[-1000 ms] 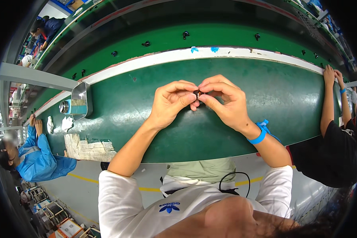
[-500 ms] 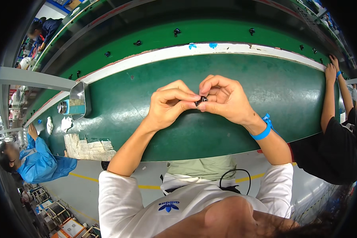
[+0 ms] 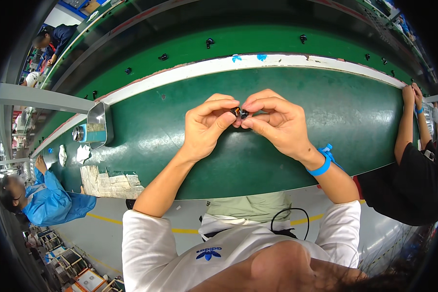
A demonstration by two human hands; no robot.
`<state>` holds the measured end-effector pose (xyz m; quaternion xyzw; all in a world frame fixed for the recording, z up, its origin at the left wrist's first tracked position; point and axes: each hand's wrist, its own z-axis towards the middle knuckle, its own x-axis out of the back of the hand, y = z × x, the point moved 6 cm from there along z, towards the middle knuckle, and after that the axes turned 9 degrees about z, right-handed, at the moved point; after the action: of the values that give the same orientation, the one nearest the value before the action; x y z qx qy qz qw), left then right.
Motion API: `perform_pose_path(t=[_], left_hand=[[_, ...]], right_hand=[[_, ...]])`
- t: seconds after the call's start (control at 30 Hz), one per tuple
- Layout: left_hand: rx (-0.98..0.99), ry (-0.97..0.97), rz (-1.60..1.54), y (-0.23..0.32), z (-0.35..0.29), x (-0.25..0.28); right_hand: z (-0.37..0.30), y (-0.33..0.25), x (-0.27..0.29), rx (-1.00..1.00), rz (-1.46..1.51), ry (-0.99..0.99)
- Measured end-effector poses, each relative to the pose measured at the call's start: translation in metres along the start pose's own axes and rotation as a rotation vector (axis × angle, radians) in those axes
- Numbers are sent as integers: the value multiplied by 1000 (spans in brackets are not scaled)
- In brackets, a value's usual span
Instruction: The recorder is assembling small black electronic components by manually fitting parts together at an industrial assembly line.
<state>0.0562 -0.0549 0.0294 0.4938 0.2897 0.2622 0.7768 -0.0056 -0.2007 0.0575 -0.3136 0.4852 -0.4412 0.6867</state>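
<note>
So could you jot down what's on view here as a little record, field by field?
Left hand: left hand pinches a small black part at the fingertips
Right hand: right hand pinches the same part from the other side
Wrist: blue wrist strap on the right wrist
Surface: green bench under both hands
Nearby: metal tray to the left; more small black parts on the far green belt
Others: person in blue at left, person in black at right

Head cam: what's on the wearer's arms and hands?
Both hands, left hand and right hand, are bare: no gloves. White short sleeves end above the elbows. A blue wrist strap with a loose tail circles the right wrist.
</note>
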Motion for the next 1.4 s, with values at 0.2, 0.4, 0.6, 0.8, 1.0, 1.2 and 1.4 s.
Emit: perform_pose_path(t=[0.2,0.4,0.6,0.8,1.0,1.2,1.4], left_hand=[[20,-5,8,2,0,-1],[31,-8,46,7,1,-8],[-13,24,-17,4,0,-5],[-54,22,71,10,-2,-5],[-124,48,181,19,-2,-4],[-163,36,260,26,-3,-7],[-164,62,219,26,-3,-7]], right_hand=[[-1,-3,0,55,-156,10],[-5,-7,-4,261,-442,-50],[-4,-17,-9,369,-585,-85],[-4,-17,-5,343,-558,-64],[-2,-16,-5,328,-510,-84],[-2,-12,-2,261,-403,-96],[-4,-6,0,178,-274,-65]])
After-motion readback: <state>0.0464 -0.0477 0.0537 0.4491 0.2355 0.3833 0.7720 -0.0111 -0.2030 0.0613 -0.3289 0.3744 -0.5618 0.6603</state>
